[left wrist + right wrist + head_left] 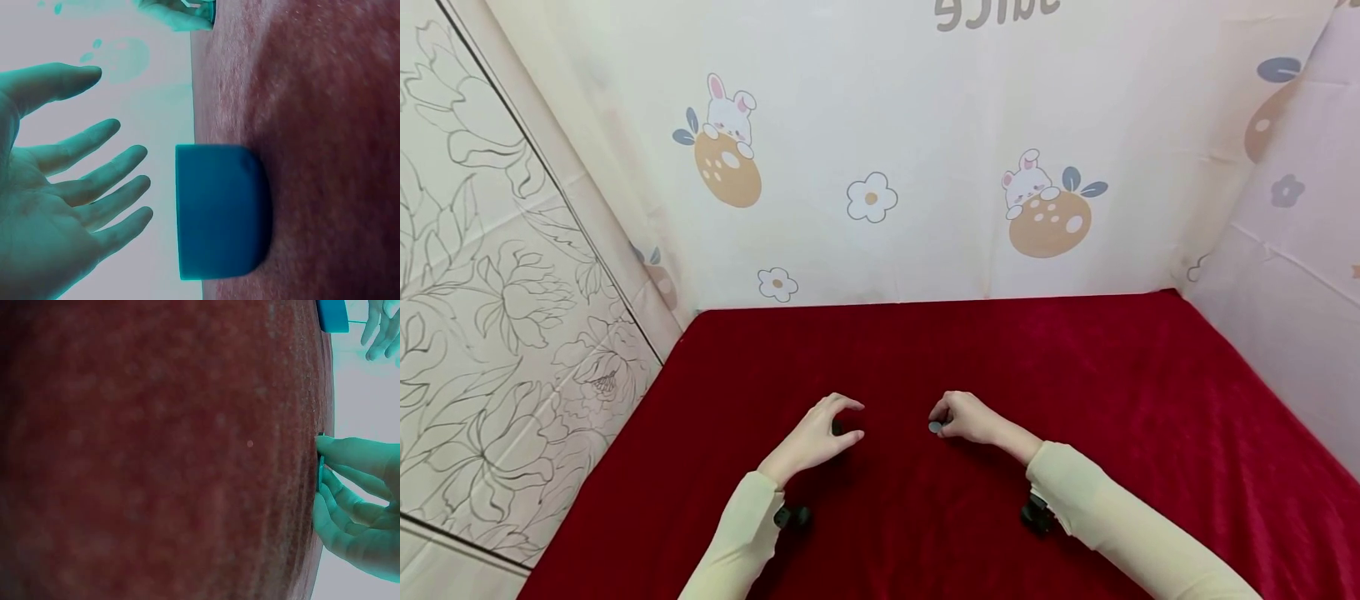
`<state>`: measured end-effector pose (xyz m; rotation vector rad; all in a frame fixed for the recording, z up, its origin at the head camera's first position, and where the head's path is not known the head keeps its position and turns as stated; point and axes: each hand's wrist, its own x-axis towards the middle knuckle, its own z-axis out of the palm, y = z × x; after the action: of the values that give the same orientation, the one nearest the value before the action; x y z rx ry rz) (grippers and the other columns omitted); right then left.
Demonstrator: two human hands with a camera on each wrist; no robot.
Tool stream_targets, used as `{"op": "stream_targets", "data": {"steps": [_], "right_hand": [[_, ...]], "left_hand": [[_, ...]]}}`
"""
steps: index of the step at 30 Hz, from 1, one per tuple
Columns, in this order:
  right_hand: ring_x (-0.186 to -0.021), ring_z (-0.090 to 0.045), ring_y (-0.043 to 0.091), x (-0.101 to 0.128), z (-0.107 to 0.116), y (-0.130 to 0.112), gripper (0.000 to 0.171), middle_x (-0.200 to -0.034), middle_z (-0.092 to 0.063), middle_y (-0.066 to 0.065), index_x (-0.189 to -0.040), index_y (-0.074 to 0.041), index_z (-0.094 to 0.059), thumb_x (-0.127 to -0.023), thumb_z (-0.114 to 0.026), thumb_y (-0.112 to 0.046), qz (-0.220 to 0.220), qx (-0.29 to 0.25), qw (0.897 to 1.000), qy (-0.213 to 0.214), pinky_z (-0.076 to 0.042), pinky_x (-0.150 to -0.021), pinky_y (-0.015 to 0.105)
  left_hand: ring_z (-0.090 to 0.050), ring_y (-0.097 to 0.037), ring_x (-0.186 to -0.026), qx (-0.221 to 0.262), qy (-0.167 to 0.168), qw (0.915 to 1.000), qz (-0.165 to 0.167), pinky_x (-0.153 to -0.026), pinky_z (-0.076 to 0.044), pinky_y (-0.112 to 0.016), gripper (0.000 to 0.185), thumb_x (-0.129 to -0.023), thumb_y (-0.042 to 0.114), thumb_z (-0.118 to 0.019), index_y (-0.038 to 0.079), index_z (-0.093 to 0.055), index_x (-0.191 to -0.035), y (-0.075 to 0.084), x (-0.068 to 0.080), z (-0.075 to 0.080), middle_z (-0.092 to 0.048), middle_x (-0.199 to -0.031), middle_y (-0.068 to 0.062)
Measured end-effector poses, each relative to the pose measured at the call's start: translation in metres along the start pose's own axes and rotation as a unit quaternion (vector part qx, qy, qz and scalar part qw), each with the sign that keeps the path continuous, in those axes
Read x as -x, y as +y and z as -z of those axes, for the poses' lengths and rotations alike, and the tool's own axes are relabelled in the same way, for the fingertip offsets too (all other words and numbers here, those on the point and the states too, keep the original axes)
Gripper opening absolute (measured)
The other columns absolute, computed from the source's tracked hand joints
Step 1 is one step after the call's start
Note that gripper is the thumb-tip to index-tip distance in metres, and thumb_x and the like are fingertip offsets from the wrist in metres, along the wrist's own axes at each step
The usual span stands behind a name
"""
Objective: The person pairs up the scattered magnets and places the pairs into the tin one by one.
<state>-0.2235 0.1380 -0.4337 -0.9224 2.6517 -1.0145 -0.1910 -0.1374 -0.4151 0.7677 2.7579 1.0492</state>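
Between right hand fingertips, small disc.

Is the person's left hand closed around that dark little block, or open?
Open. The left hand has its fingers spread and apart from the block, which sits on the red cloth.

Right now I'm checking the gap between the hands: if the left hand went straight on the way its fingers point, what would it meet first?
Probably the small dark block standing on the red cloth: the left hand is open just short of it. Depth is hard to judge.
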Motion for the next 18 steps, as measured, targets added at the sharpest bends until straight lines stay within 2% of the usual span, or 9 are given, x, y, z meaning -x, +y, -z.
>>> {"op": "stream_targets", "data": {"steps": [7, 13, 18], "right_hand": [[-0.07, -0.058, 0.015, -0.001, -0.002, -0.003, 0.015, -0.081, -0.061, 0.011, -0.087, 0.006, -0.065, -0.073, -0.063, 0.005, 0.01, 0.012, 1.0, 0.002, -0.046, -0.059, 0.02], [-0.068, -0.057, 0.016, -0.002, -0.004, -0.002, 0.016, -0.079, -0.062, 0.009, -0.085, 0.005, -0.065, -0.069, -0.062, 0.006, 0.017, 0.019, 1.0, 0.002, -0.045, -0.058, 0.02], [-0.068, -0.056, 0.013, -0.004, -0.006, -0.005, 0.017, -0.079, -0.061, 0.007, -0.085, 0.003, -0.065, -0.069, -0.063, 0.004, 0.017, 0.017, 1.0, 0.004, -0.044, -0.058, 0.019]], "left_hand": [[-0.044, -0.028, -0.109, 0.004, 0.015, 0.9998, 0.012, -0.085, -0.039, -0.046, 0.039, -0.085, 0.024, -0.059, 0.009, -0.051, -0.119, -0.008, 0.008, 0.003, -0.048, -0.117, -0.004], [-0.045, -0.024, -0.111, 0.001, 0.046, 0.9985, 0.028, -0.089, -0.037, -0.044, 0.04, -0.082, 0.022, -0.063, 0.01, -0.052, -0.118, -0.012, 0.017, 0.006, -0.05, -0.116, -0.002], [-0.046, -0.023, -0.11, 0.003, 0.055, 0.998, 0.031, -0.088, -0.038, -0.043, 0.042, -0.08, 0.023, -0.065, 0.01, -0.053, -0.118, -0.018, 0.023, 0.009, -0.051, -0.115, -0.001]]}}
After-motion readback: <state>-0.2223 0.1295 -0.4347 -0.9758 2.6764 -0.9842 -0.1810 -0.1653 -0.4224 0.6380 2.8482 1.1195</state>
